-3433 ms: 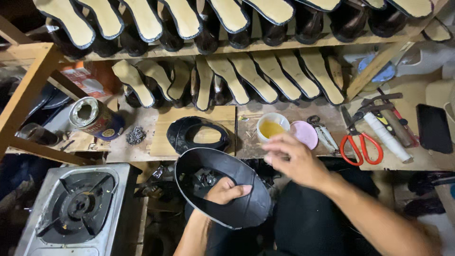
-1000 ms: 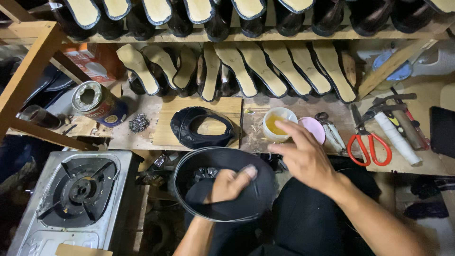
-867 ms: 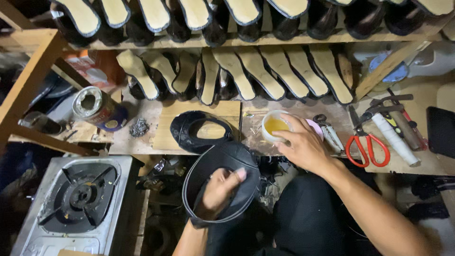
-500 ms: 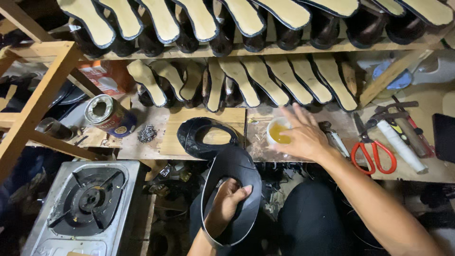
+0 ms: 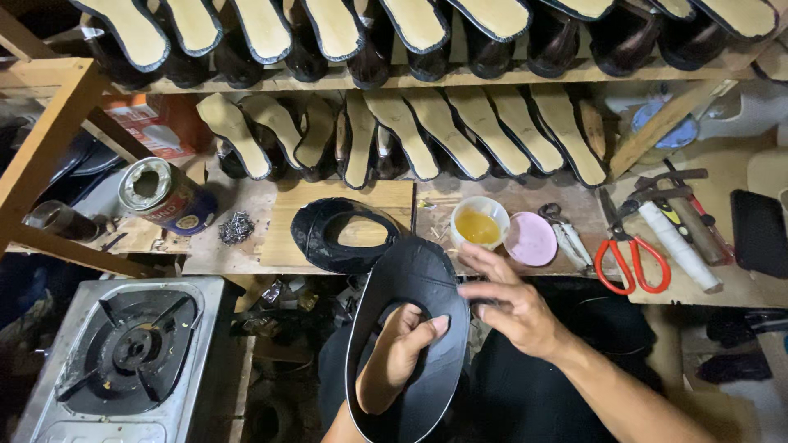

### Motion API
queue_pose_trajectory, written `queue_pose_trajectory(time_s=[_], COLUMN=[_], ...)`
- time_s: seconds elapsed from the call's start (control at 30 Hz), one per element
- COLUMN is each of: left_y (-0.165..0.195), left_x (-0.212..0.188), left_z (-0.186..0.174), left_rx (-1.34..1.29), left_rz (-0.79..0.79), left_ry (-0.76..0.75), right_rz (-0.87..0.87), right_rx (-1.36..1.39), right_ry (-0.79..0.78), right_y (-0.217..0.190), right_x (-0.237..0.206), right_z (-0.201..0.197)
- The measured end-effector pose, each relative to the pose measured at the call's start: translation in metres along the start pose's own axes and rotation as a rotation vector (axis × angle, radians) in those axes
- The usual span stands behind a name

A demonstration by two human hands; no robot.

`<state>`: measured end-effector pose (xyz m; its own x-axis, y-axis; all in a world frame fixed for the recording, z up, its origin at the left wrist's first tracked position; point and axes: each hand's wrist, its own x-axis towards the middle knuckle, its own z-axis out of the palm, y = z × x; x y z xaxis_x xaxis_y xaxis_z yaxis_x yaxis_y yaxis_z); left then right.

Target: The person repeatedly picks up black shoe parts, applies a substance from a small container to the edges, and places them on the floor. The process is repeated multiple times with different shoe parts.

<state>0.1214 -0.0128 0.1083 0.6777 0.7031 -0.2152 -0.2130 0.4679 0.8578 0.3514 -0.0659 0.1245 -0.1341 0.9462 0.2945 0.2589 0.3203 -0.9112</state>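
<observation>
My left hand [image 5: 400,353] reaches through the opening of a black leather shoe upper [image 5: 414,283] and grips it, holding it on edge above my lap. My right hand [image 5: 509,299] rests against the right edge of that upper with fingers spread and the index finger on the leather. Just beyond, on the wooden bench, stands a white cup of yellow glue [image 5: 478,223] with a pink lid [image 5: 530,239] beside it. A second black upper [image 5: 345,234] lies flat on a light board.
Rows of shoes on lasts [image 5: 427,139] fill two shelves behind the bench. Red-handled scissors [image 5: 628,262], a white tube [image 5: 673,244] and pliers lie at right. A tin can [image 5: 160,195] and a pile of tacks [image 5: 236,227] sit at left; a gas stove [image 5: 123,349] stands lower left.
My right hand came back from the glue cup to the upper's edge. The upper turned from lying flat in my lap to standing on edge over my left hand.
</observation>
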Motion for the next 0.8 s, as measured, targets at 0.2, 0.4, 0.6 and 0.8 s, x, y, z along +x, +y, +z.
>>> queue_pose_trajectory(time_s=[0.2, 0.4, 0.6, 0.8], left_y=[0.013, 0.014, -0.004, -0.012], left_x=[0.000, 0.003, 0.024, 0.024], left_z=[0.007, 0.006, 0.009, -0.009], left_rx=[0.159, 0.265, 0.147, 0.094], left_rz=[0.064, 0.141, 0.008, -0.056], left_ry=[0.028, 0.197, 0.204, -0.138], right_rz=[-0.085, -0.169, 0.226, -0.013], right_rx=[-0.063, -0.128, 0.285, -0.156], right_ry=[0.095, 0.082, 0.211, 0.225], right_y=[0.008, 0.012, 0.008, 0.002], right_x=[-0.006, -0.020, -0.030, -0.021], right_z=[0.004, 0.020, 0.031, 0.018])
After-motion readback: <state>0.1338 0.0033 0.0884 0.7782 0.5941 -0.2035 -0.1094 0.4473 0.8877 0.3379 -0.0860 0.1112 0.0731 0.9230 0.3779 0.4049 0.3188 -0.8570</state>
